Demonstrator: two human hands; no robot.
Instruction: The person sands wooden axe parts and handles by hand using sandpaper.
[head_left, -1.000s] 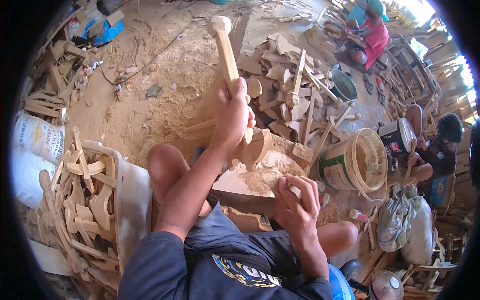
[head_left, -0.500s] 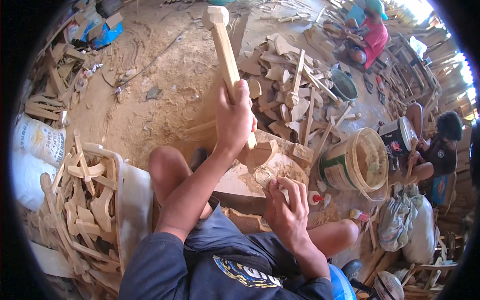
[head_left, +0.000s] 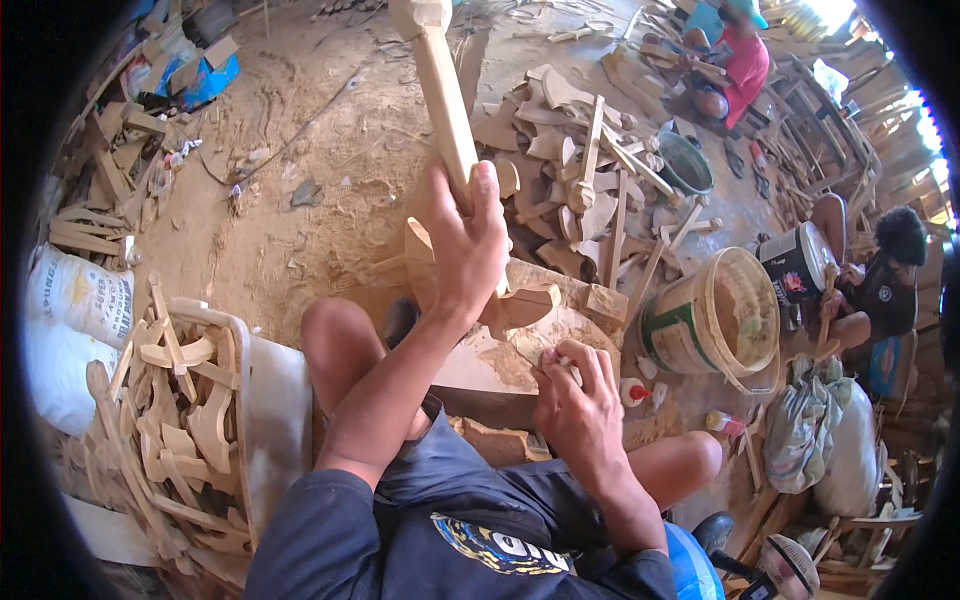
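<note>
A woodworking workshop: cut wooden pieces (head_left: 548, 148) heaped at one o'clock, a bin (head_left: 275, 405) of shaped wooden parts (head_left: 212, 425) at eight, a dusty floor (head_left: 350, 140) at eleven, and a seated co-worker (head_left: 744, 75) holding wood (head_left: 710, 69) at two.

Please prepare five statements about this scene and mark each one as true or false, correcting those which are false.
1. The left hand grips a long wooden piece. True.
2. The right hand is spread flat. False: the right hand's fingers are curled.
3. The pale bin holds many wood pieces. True.
4. The large pale bucket stands left of the left hand. False: the bucket stands right of both hands.
5. A fan shows near the lower right. True.
</note>
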